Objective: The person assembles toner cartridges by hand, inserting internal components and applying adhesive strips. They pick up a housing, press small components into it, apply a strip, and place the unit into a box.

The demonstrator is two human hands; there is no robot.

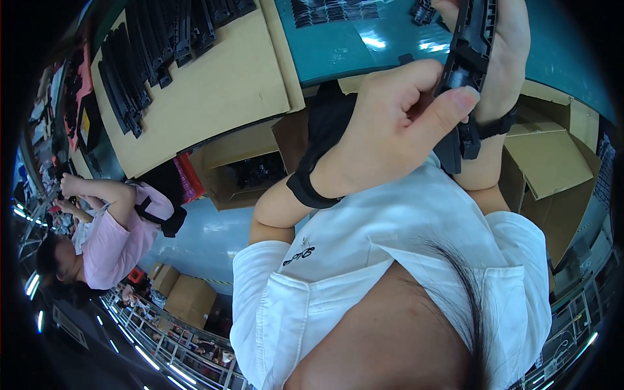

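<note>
A long black plastic part (470, 52) is held upright in the picture, close in front of my white shirt. My left hand (400, 120) is closed round its lower section, the thumb pressed on its face and the other fingers curled. Along the part's right side, my right hand (512, 49) grips the upper section; most of its fingers are hidden behind the part. The part's lower end sticks out below my left thumb. Both wrists wear black bands. A small black ribbed piece (424, 12) lies on the teal table by my right fingertips.
On a cardboard sheet (227, 97) at the left lie several long black strips (156, 42). Small dark pieces (335, 12) lie in rows on the teal tabletop (331, 55). Open cardboard boxes (224, 159) (549, 156) stand below the edge. A person in pink (120, 250) works at far left.
</note>
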